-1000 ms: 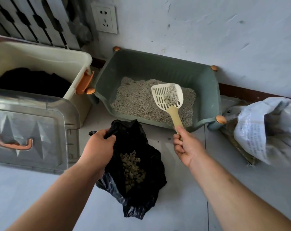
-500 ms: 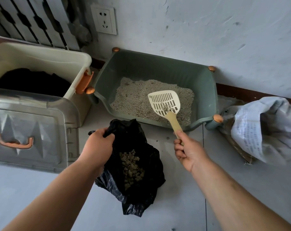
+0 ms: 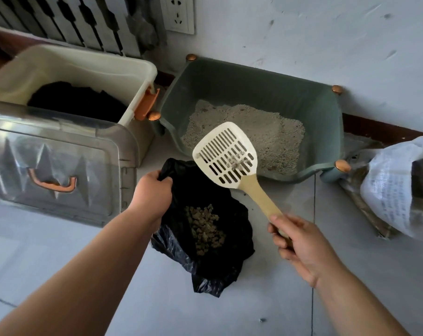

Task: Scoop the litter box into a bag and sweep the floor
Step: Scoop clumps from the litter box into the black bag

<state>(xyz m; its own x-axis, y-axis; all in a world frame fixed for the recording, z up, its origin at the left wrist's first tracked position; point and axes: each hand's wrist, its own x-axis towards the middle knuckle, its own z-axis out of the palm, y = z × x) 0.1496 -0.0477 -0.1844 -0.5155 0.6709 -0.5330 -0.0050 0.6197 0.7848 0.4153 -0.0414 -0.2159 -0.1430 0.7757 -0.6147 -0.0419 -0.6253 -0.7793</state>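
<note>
My right hand is clenched round the end of the handle of the scoop. The scoop slants up and away toward my left hand, and its slotted head hangs above the far edge of the bag with a small grey clump on the slots. My left hand grips the bag's rim and holds the mouth up. The rest of the bag lies slack on the floor between my hands, with a heap of waste inside. The litter box sits beyond both hands, by the wall. The scoop looks light and stiff, so holding the handle end gives me reach, but the clump sits loose and could roll off if I tilt early. The bag is thin, soft film that would likely fall shut if released, so the rim is where to hold it.
</note>
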